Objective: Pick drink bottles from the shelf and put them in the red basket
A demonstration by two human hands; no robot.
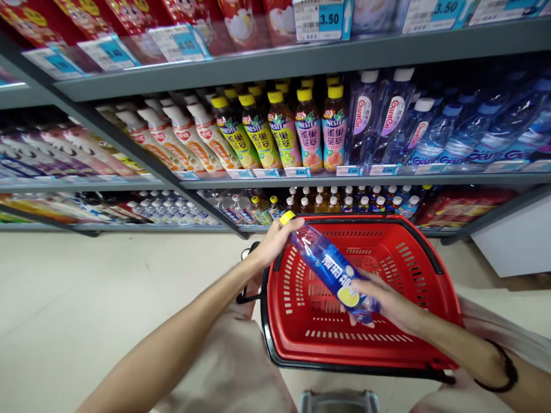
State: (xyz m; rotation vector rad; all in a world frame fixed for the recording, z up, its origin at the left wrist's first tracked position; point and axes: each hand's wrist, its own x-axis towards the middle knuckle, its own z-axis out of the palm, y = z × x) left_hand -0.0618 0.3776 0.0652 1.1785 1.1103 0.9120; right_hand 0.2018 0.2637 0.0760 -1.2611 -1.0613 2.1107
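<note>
Slanting above the red basket [361, 351] in the head view, a blue bottle [329, 264] sits between two hands: the left hand [276, 236] has its fingers closed around the neck near the yellow cap [287, 217]; the right hand's [381, 295] fingers wrap the lower end. Tea bottles [309, 137] stand on the shelf [318, 184] beyond.

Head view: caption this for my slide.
Left hand and right hand hold a yellow-capped bottle above a red basket, facing drink shelves.
</note>
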